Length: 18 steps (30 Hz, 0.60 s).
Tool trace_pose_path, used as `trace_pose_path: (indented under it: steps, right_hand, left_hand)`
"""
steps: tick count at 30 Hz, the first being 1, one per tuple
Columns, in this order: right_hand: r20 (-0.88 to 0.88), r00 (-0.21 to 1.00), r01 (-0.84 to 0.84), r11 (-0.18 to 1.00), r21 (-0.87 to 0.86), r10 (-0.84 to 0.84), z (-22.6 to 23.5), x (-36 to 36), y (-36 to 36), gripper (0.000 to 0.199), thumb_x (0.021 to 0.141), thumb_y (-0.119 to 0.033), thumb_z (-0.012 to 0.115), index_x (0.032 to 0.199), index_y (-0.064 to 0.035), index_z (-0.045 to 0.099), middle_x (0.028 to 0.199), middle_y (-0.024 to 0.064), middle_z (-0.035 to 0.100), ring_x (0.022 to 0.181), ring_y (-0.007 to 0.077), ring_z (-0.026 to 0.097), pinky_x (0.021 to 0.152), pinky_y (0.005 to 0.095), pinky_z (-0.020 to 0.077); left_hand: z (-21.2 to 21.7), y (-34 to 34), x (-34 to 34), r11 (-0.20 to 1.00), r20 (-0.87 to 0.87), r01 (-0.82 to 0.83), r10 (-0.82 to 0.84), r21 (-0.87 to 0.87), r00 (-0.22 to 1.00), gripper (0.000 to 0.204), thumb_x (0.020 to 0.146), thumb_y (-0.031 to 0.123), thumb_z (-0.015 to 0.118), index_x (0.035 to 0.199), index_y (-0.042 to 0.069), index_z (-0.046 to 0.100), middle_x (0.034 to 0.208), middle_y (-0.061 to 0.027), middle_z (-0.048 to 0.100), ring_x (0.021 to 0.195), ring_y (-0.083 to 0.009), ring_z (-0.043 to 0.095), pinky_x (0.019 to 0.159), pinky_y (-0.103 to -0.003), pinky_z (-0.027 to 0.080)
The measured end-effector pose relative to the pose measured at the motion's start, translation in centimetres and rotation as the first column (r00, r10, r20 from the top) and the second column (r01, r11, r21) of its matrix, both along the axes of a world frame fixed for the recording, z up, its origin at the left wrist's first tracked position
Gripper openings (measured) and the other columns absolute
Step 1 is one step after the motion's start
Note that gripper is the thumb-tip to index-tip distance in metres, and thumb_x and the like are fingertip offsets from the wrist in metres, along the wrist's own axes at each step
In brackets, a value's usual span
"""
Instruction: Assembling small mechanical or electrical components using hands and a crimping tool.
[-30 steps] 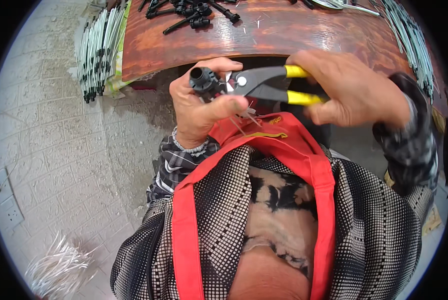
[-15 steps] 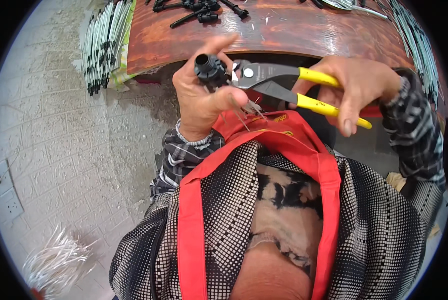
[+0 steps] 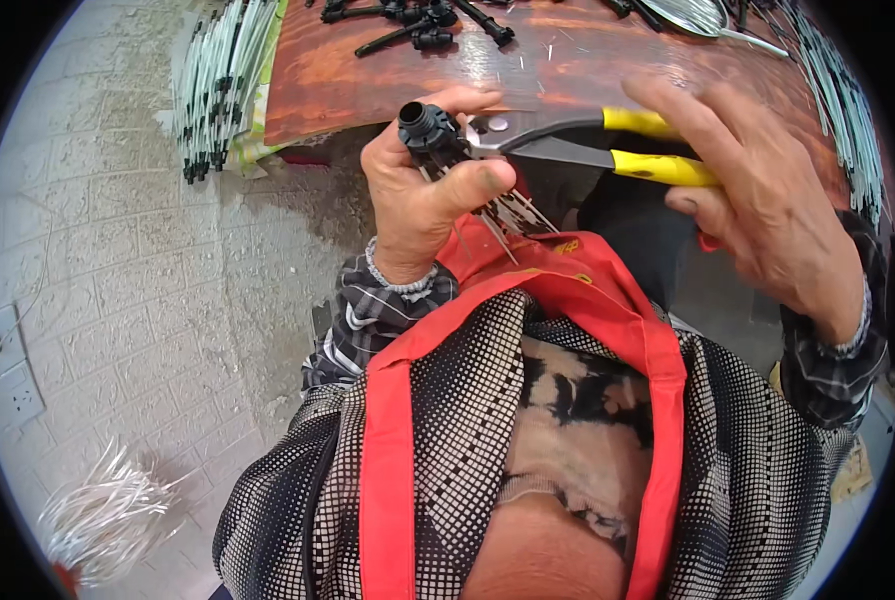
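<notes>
My left hand is closed around a black plastic tube fitting with a ribbed collar, its round open end facing up. Thin pale and dark strips hang from below the fitting toward my lap. My right hand grips yellow-handled pliers, the handles spread apart. Their metal head lies against the collar's right side, close to my left fingers; whether the jaws hold anything there cannot be made out.
Several black fittings lie on the reddish wooden table, with a strainer farther right. Bundles of pale, black-banded ties stand at the left edge and more ties at the right. White strips sit lower left. A red apron covers my lap.
My right hand has turned and moved lower on the right, its fingers now raised above the handles. The fitting and the pliers' head have shifted slightly right.
</notes>
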State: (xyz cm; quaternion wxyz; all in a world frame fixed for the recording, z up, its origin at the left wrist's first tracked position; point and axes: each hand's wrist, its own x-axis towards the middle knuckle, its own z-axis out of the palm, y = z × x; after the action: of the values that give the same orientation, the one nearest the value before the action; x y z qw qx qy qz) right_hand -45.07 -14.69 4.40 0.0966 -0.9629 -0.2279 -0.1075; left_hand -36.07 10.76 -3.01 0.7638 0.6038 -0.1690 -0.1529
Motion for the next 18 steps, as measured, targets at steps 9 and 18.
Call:
trace_pose_path:
  steps: [9, 18]
  right_hand:
    - [-0.758, -0.06, 0.316, 0.733, 0.603, 0.649, -3.3, 4.3, -3.0, 0.068, 0.085, -0.034, 0.073, 0.133, 0.0039, 0.043, 0.065, 0.0059, 0.063, 0.05, 0.0106, 0.061, 0.045, 0.0242, 0.0493]
    - [-0.073, 0.986, -0.134, 0.97, 0.203, 0.151, -1.8, 1.0, -1.2, 0.066, 0.068, -0.004, 0.073, 0.127, 0.0033, 0.045, 0.082, 0.0128, 0.061, 0.076, 0.0277, 0.065, 0.065, 0.0342, 0.0509]
  left_hand:
    - [0.1, -0.2, 0.0, 0.989, 0.098, 0.146, -0.145, 0.001, 0.984, 0.066, 0.061, 0.026, 0.092, 0.115, -0.001, 0.066, 0.088, 0.0004, 0.062, 0.077, -0.0074, 0.056, 0.072, -0.021, 0.045]
    - [0.1, 0.4, 0.4, 0.992, 0.013, 0.119, -0.118, -0.04, 0.993, 0.055, 0.063, 0.022, 0.09, 0.107, -0.001, 0.067, 0.099, -0.0032, 0.064, 0.085, -0.0096, 0.056, 0.078, -0.024, 0.046]
